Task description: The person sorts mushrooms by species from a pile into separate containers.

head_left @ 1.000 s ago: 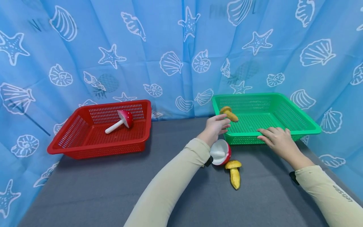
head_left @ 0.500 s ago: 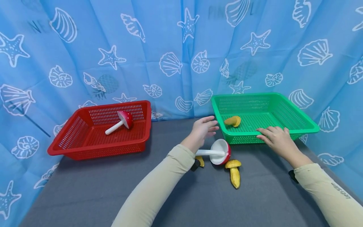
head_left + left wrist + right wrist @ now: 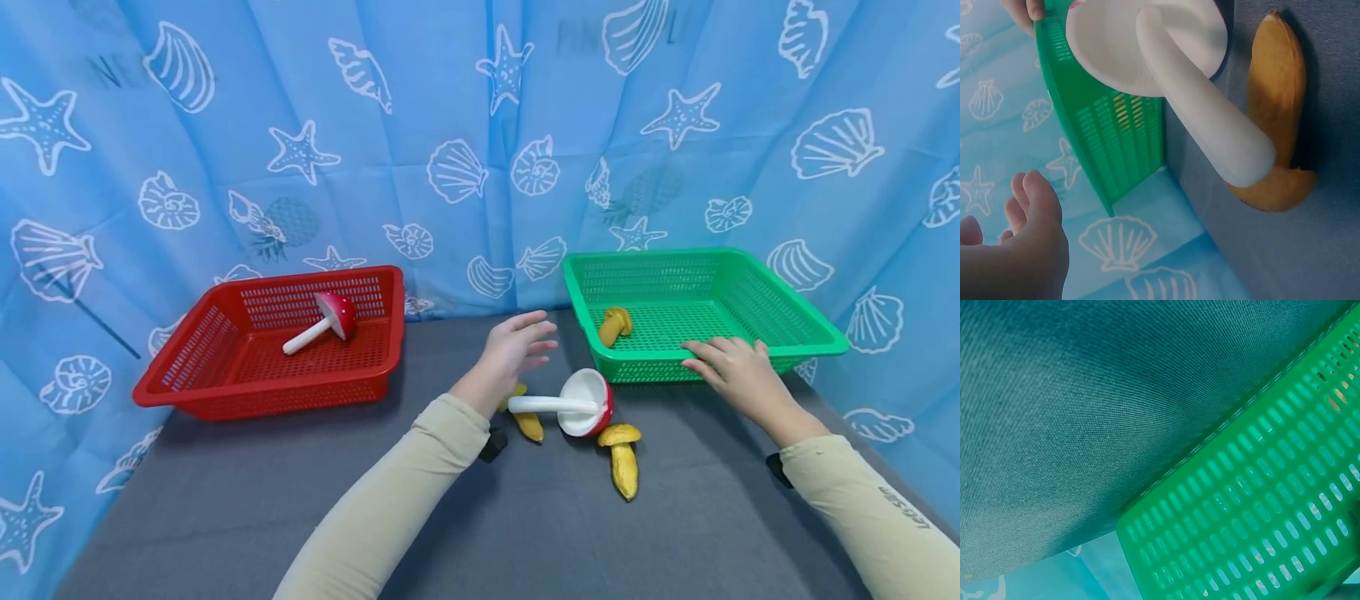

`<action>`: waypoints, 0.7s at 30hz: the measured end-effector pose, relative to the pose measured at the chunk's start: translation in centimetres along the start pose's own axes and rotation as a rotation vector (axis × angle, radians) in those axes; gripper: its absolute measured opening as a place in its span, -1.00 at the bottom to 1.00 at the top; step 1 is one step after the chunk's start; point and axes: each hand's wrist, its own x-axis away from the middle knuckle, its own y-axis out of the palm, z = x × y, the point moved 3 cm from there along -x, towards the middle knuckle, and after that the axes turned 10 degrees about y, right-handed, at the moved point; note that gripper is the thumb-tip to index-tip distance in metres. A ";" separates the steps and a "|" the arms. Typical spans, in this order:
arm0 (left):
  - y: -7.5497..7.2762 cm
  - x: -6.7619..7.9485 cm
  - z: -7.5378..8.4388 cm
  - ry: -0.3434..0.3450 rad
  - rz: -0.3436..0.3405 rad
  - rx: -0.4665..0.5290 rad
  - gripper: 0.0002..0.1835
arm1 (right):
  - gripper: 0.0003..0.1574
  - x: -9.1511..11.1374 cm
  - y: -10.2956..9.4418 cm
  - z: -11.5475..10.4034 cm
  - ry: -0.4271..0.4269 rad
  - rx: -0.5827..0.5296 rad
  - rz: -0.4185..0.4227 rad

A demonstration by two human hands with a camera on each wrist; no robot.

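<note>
My left hand (image 3: 513, 354) hovers over the table left of the green basket (image 3: 652, 357), with loose fingers and nothing in them. My right hand (image 3: 735, 379) holds the basket's front rim, fingers over the edge and thumb outside. Inside the basket, near its left front corner, lies a yellow toy mushroom (image 3: 615, 325). A red-capped toy mushroom (image 3: 551, 405) lies on its side in front of the basket, its white stem pointing left across a second yellow mushroom (image 3: 1279, 81). Another yellow mushroom (image 3: 623, 467) lies just in front of the red cap.
A red basket (image 3: 273, 398) stands on the left of the grey table (image 3: 247, 500), with a red-capped mushroom (image 3: 337, 315) in it. Behind both baskets hangs a blue curtain (image 3: 390, 192) printed with shells and starfish.
My left hand has let go of a yellow mushroom into the green basket and drawn back to the left. The mushroom has rolled and turned. My right hand has stayed at the rim.
</note>
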 end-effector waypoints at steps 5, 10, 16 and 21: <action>-0.6 0.5 0.3 0.000 0.013 -0.015 -0.62 | -0.55 0.0 -0.1 0.0 -0.002 -0.001 0.003; -1.6 1.2 0.5 0.007 -0.005 -0.047 -0.60 | -0.55 0.0 -0.1 0.1 0.031 -0.018 -0.054; -3.9 2.2 1.0 0.037 -0.011 -0.081 -0.58 | -0.52 -0.3 -0.7 0.2 0.079 -0.162 -0.099; -6.5 3.4 1.7 0.056 -0.007 -0.111 -0.57 | -0.61 -0.2 -2.1 -1.4 0.148 -0.355 0.084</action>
